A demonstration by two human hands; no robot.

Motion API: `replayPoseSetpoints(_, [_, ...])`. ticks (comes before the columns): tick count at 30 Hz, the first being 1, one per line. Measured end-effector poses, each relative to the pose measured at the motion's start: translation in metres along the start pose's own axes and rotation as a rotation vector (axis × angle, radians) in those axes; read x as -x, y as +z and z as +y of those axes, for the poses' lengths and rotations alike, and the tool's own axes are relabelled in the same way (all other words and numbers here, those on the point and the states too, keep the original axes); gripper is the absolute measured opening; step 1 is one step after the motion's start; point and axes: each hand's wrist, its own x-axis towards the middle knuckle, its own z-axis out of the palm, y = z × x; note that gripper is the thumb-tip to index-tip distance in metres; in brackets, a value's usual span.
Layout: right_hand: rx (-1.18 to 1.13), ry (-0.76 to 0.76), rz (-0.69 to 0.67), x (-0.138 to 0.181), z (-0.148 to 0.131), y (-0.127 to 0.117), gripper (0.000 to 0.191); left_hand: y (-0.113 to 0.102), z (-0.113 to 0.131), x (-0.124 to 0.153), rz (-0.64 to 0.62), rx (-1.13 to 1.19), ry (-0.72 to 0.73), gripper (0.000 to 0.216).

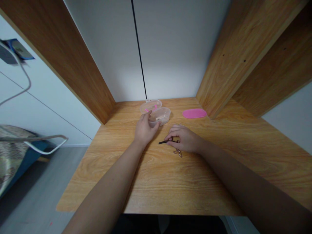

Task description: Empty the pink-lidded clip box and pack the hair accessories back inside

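Observation:
My left hand (145, 129) rests on the wooden desk (219, 169) with its fingers wrapped round the near side of a clear plastic container (161, 116). A second clear container (150, 106) with something pink inside stands just behind it. My right hand (182, 138) is closed in a pinch on a thin dark stick-like object (162, 142) whose tip points left. A small metal ring or clip (178, 152) lies on the desk just under that hand.
A flat pink lid (194, 113) lies at the back right of the desk. Wooden side panels (226, 65) close in the desk left and right, with a white wall behind. A black cable (138, 48) runs down the wall.

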Motion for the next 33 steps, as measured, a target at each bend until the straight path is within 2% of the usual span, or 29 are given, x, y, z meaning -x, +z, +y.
replayPoseSetpoints(33, [0.032, -0.022, -0.008, -0.002, -0.005, -0.0038, 0.009, -0.0033, 0.0057, -0.001, -0.012, 0.012, -0.016, 0.061])
